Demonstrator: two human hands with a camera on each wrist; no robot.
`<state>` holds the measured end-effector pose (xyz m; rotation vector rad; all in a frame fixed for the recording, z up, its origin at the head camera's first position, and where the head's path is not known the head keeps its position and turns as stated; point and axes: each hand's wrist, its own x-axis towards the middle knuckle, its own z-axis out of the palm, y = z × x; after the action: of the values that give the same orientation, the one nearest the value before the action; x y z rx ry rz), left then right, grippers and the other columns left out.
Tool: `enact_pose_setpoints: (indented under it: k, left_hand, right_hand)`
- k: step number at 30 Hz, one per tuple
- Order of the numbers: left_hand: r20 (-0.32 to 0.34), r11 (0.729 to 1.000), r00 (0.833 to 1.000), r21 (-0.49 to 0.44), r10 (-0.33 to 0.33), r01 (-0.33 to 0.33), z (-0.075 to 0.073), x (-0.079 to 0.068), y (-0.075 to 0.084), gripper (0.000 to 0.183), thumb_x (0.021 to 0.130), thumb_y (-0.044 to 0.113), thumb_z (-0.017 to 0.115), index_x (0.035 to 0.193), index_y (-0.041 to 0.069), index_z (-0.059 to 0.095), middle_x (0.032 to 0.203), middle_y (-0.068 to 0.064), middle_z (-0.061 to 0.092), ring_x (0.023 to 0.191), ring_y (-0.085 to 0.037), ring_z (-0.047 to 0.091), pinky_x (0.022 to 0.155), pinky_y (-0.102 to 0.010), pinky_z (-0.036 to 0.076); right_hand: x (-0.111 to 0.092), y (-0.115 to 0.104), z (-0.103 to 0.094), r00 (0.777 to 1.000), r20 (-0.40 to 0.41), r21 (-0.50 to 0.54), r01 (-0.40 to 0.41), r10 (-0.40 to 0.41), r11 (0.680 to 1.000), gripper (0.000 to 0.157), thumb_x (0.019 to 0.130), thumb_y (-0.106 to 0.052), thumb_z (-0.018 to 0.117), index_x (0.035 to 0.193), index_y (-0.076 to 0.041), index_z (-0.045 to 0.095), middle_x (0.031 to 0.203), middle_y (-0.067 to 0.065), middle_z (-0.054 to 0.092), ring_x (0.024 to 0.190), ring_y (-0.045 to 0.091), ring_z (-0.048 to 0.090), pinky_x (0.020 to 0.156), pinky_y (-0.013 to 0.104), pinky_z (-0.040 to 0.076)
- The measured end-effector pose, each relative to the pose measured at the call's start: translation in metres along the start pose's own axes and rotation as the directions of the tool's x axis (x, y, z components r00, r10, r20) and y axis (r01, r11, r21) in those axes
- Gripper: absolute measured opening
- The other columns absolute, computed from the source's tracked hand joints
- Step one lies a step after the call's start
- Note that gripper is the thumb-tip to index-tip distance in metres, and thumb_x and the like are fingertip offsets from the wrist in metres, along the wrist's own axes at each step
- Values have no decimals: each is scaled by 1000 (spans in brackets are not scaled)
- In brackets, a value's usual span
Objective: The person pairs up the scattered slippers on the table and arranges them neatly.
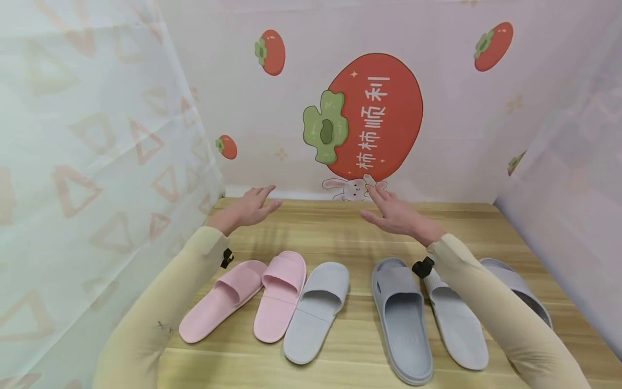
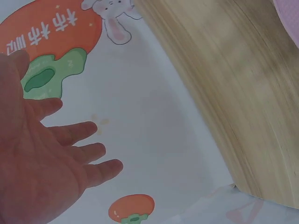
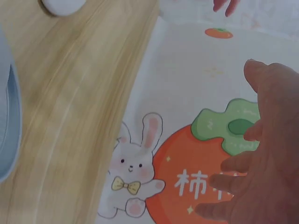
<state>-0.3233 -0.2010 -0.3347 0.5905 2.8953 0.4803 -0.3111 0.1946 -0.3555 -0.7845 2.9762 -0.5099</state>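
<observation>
My left hand [image 1: 251,206] hovers over the back left of the wooden table, fingers extended and holding nothing. Opposite it, my right hand [image 1: 394,214] is raised with straight, spread fingers, also holding nothing. Below the left hand lie two pink slippers, one angled [image 1: 218,305] and one more upright [image 1: 280,297], their toes towards the back. Beside them is a light grey slipper [image 1: 311,319]. A darker blue-grey slipper [image 1: 408,329] lies in front of the right hand. Under the right forearm are another light grey slipper [image 1: 459,327] and a blue-grey one [image 1: 515,283], both partly hidden.
A printed cloth [image 1: 447,151] with red persimmons and a rabbit hangs behind the wooden table [image 1: 330,227]. Pale cloth walls stand at the left [image 1: 97,162] and right [image 1: 573,216]. Dark wrist straps [image 1: 424,267] show on both sleeves.
</observation>
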Motion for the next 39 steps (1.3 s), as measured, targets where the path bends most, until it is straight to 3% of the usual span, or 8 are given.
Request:
enact_pose_setpoints:
  k: [7,17,24,32,39]
  left_hand:
    - [-24,998,1000,-60,11,-13,5,-11,-6,70,103,51,34,158,12,14,160,-24,21,147,-41,21,117,-59,22]
    - [-16,994,1000,-110,23,-24,13,-19,-11,71,103,51,36,157,8,19,160,-21,22,148,-40,21,118,-58,21]
    - [-26,995,998,-85,55,-57,19,-29,-10,71,102,49,42,155,5,23,156,-26,28,144,-44,26,116,-60,24]
    - [3,999,999,-1,47,-47,29,-45,-10,74,99,47,50,154,6,23,154,-28,31,141,-46,32,113,-61,28]
    - [29,999,999,39,36,-37,35,-51,-10,73,100,48,48,155,6,23,154,-28,31,140,-46,34,113,-60,30]
  right_hand:
    - [2,-14,13,999,1,68,37,-37,997,88,96,-52,52,159,-16,2,164,21,11,146,50,18,115,64,21]
    - [-1,-31,29,996,5,103,86,-87,991,87,97,-53,51,158,-9,8,163,20,13,149,43,16,118,60,19]
    - [-4,-40,45,992,-21,101,123,-121,987,86,96,-55,50,158,-7,14,162,16,22,147,41,25,118,55,25]
    - [-2,-57,64,986,-36,81,165,-163,983,84,97,-55,50,156,-4,19,161,17,26,147,36,29,118,52,26]
    - [-1,-69,74,977,-44,88,212,-208,973,81,97,-51,51,155,-2,22,158,21,29,145,39,30,117,55,28]
